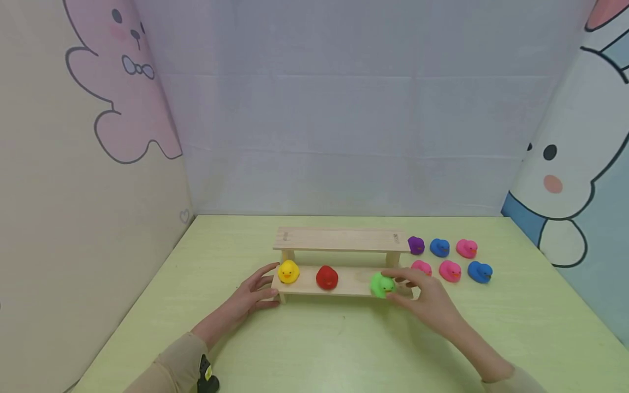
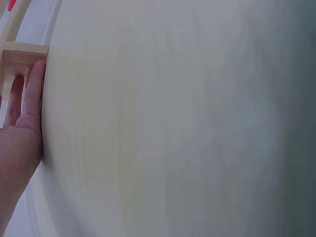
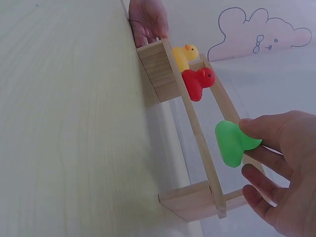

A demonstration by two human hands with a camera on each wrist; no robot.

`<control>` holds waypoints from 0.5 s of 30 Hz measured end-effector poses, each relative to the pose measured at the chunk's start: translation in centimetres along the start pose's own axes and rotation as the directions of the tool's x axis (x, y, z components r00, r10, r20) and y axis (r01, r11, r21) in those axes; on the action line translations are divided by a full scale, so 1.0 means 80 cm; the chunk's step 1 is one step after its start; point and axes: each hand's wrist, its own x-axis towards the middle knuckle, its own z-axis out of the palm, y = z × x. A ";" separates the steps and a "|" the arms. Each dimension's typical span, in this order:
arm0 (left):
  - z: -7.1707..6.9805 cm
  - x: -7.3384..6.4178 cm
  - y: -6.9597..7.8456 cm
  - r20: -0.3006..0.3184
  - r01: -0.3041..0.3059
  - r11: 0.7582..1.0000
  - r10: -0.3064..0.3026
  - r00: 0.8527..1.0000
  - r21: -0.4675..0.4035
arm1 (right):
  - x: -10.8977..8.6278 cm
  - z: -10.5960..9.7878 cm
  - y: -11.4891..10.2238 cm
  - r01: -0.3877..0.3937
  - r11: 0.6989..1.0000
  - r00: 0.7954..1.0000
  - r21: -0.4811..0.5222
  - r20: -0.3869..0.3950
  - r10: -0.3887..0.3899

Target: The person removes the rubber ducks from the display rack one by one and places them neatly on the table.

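Fingers [image 3: 276, 129] of the right hand [image 1: 429, 300] are pinching the green rubber duck [image 1: 381, 285], and there it hangs at their tips, just over the right end of the lower plank [image 1: 355, 279], a slim gap under its base! Left of those fingertips sits the red duck [image 1: 326, 278]; further left, the yellow duck [image 1: 288, 272], right beside the left hand [image 1: 253, 295]. That hand's fingers are extended, touching the wooden stand's end, not wrapped round it. Beyond the right fingers are 6 more ducks: 1 purple [image 1: 416, 245], 2 blue [image 1: 439, 248], 3 pink [image 1: 467, 249].

Now for finesse! Best, I'd say, is straight down, base flat, bill frontward like the yellow duck's. Mind the plank's edge under the fingertips; too far over and it could tip. Light pressure from the left fingers should steady the stand. Release only with the base level, fingertips parting gently, knuckles clear of the upper plank [image 1: 341, 239].
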 end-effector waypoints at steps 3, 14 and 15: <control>0.000 0.000 -0.001 -0.001 0.000 1.000 0.000 1.000 0.002 | -0.002 -0.005 0.005 0.011 0.999 1.000 -0.037 -0.022 -0.012; 0.000 -0.001 0.001 -0.004 0.004 1.000 -0.004 1.000 0.003 | -0.008 -0.029 0.015 -0.044 0.991 0.998 -0.126 -0.048 0.038; 0.000 0.000 0.000 -0.004 0.004 1.000 -0.004 1.000 0.004 | -0.009 -0.031 0.015 -0.046 0.991 0.998 -0.129 -0.053 0.039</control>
